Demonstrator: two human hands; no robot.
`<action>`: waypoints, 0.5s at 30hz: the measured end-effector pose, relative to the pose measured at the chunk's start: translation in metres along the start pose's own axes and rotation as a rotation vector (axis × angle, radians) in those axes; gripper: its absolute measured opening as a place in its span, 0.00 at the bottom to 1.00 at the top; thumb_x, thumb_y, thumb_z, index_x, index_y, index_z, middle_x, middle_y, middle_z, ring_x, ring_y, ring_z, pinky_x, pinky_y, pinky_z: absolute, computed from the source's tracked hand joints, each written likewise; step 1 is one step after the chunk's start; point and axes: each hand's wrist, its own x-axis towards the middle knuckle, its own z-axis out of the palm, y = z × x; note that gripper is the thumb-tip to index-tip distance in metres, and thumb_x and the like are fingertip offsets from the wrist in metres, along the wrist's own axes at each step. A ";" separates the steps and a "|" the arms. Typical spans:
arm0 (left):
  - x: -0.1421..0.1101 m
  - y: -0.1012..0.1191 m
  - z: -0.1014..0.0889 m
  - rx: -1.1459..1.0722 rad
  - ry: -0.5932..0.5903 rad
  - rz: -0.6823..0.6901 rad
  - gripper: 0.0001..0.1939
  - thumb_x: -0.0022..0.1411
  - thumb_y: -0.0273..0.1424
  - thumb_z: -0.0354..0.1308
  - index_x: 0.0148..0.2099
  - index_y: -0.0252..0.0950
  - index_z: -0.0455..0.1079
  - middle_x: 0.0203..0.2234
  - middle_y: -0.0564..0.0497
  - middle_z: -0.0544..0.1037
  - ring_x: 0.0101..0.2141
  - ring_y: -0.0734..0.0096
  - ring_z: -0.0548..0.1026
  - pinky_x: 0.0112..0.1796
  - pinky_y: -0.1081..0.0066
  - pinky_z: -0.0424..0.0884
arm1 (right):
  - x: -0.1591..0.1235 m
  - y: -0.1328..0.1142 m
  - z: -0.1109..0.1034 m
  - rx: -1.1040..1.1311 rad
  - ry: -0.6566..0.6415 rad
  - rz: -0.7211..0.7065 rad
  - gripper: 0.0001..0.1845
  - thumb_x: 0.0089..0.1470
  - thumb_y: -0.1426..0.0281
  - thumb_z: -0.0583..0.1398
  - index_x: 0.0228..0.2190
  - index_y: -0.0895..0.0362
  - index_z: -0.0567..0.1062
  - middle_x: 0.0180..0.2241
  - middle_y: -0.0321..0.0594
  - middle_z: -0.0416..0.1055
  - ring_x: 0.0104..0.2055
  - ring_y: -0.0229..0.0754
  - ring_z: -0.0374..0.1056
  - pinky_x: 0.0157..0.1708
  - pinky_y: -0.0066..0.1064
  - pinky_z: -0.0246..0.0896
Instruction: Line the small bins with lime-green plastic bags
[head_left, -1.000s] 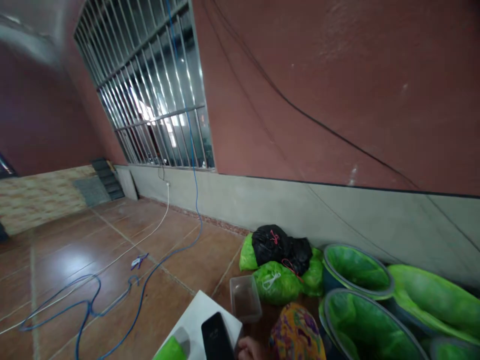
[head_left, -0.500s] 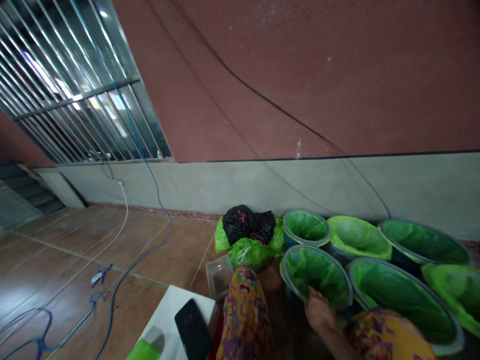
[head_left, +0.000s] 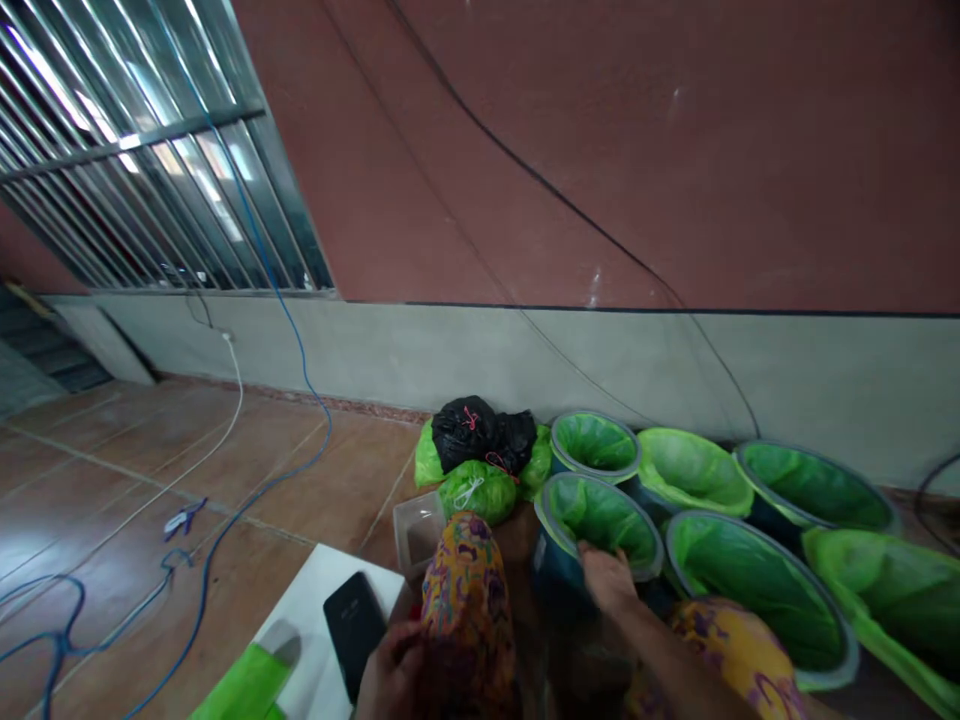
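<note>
My right hand (head_left: 609, 580) is closed over the near rim of a dark blue trash bin (head_left: 556, 560) lined with a green bag (head_left: 604, 515). Its fingertips reach inside the rim, against the liner. At the bottom, beside my knee in patterned cloth (head_left: 469, 610), is my left hand (head_left: 394, 668). Its fingers are curled together, and I cannot make out what is in them, if anything. Close to that hand, a dark phone (head_left: 352, 625) lies on a white box (head_left: 300, 600). Green plastic (head_left: 244, 685) lies at the box's near edge.
Several more lined bins (head_left: 757, 580) crowd the right, along the wall. Tied black bags (head_left: 469, 435) and green bags (head_left: 480, 490) sit left of them, behind a clear plastic container (head_left: 416, 530). A blue hose (head_left: 247, 525) and a small purple-handled tool (head_left: 184, 518) lie on the tiled floor.
My left hand has come into view at the bottom, beside the phone. My right hand stays at the same bin's near rim. The camera view has shifted slightly.
</note>
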 end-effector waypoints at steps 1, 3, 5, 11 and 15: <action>0.002 0.009 0.010 0.011 -0.033 0.044 0.18 0.37 0.41 0.68 0.31 0.36 0.75 0.30 0.48 0.80 0.36 0.56 0.77 0.40 0.63 0.72 | 0.004 0.001 -0.013 -0.011 0.000 -0.003 0.24 0.61 0.76 0.46 0.53 0.58 0.72 0.50 0.50 0.75 0.55 0.51 0.69 0.62 0.53 0.46; 0.007 0.028 0.034 0.057 -0.134 0.131 0.17 0.42 0.41 0.66 0.33 0.36 0.76 0.32 0.47 0.80 0.37 0.57 0.76 0.40 0.64 0.71 | 0.008 0.004 -0.041 -0.011 0.010 -0.036 0.22 0.62 0.73 0.47 0.53 0.61 0.72 0.49 0.53 0.75 0.54 0.52 0.70 0.58 0.50 0.52; 0.015 0.047 0.061 0.061 -0.198 0.188 0.15 0.45 0.41 0.66 0.33 0.36 0.75 0.28 0.49 0.79 0.32 0.62 0.75 0.37 0.67 0.70 | 0.003 0.005 -0.069 0.007 0.024 -0.100 0.21 0.63 0.70 0.48 0.51 0.61 0.73 0.45 0.53 0.77 0.50 0.52 0.72 0.54 0.44 0.57; 0.043 0.120 0.133 -0.201 -0.333 0.046 0.19 0.53 0.45 0.63 0.38 0.34 0.72 0.29 0.49 0.79 0.28 0.70 0.74 0.32 0.71 0.67 | -0.055 -0.002 -0.112 0.050 0.334 -0.435 0.16 0.64 0.69 0.49 0.47 0.52 0.73 0.43 0.40 0.79 0.46 0.44 0.75 0.62 0.46 0.49; 0.052 0.175 0.153 -0.249 -0.385 0.070 0.24 0.60 0.50 0.53 0.35 0.32 0.73 0.22 0.50 0.77 0.26 0.68 0.74 0.31 0.69 0.66 | -0.088 0.006 -0.096 -0.091 0.662 -0.701 0.17 0.61 0.76 0.51 0.46 0.51 0.72 0.40 0.35 0.80 0.42 0.39 0.76 0.63 0.40 0.51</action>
